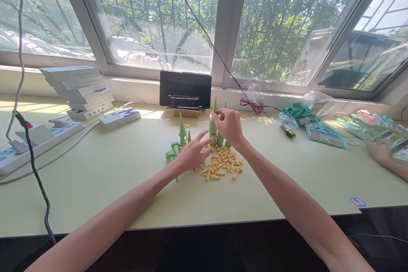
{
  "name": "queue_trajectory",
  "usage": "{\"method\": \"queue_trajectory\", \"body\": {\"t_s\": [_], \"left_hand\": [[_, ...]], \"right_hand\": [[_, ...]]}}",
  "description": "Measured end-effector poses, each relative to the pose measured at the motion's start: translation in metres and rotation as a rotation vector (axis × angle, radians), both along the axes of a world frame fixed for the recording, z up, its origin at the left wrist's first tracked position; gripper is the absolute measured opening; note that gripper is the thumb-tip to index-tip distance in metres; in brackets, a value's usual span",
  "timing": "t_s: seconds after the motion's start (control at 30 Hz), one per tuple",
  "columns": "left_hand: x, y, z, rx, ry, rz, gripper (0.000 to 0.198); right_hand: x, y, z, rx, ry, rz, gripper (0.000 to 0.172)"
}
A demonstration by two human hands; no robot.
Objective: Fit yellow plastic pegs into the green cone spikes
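Note:
My right hand (228,126) is closed in a pinch on a tall green cone piece (213,125) that stands upright on the pale table (111,178). Further green cones (182,129) stand and lie to the left. My left hand (191,153) hovers low over the table with its fingers spread, next to the lying green pieces (172,151) and at the left edge of a heap of several small yellow pegs (221,165). It holds nothing that I can see.
A phone on a wooden stand (185,93) sits behind the cones. At the left lie a stack of white boxes (81,91), a power strip (28,140) and cables. Packaged items (321,131) and another person's hand (382,155) are at the right.

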State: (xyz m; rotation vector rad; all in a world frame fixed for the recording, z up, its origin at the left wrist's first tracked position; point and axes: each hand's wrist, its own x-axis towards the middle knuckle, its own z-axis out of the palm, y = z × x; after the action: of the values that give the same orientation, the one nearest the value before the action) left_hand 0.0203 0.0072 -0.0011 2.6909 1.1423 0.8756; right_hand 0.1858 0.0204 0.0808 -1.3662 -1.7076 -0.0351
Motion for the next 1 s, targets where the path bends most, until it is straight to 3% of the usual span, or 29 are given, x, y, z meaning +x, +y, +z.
{"method": "queue_trajectory", "body": {"t_s": [0.4, 0.67, 0.8, 1.0], "left_hand": [[-0.002, -0.003, -0.001, 0.003, -0.016, 0.021, 0.033], [-0.002, -0.004, 0.002, 0.011, -0.203, 0.040, 0.026], [0.000, -0.007, 0.005, -0.039, -0.303, 0.078, 0.038], [-0.001, -0.013, 0.008, -0.161, -0.379, -0.028, 0.062]], "right_hand": [[0.009, 0.008, 0.035, 0.077, -0.024, -0.021, 0.029], [0.007, -0.020, 0.063, 0.193, 0.046, -0.012, 0.032], [0.003, -0.035, 0.050, 0.145, 0.199, 0.078, 0.031], [0.003, -0.044, -0.007, -0.120, 0.577, 0.258, 0.035]]}}
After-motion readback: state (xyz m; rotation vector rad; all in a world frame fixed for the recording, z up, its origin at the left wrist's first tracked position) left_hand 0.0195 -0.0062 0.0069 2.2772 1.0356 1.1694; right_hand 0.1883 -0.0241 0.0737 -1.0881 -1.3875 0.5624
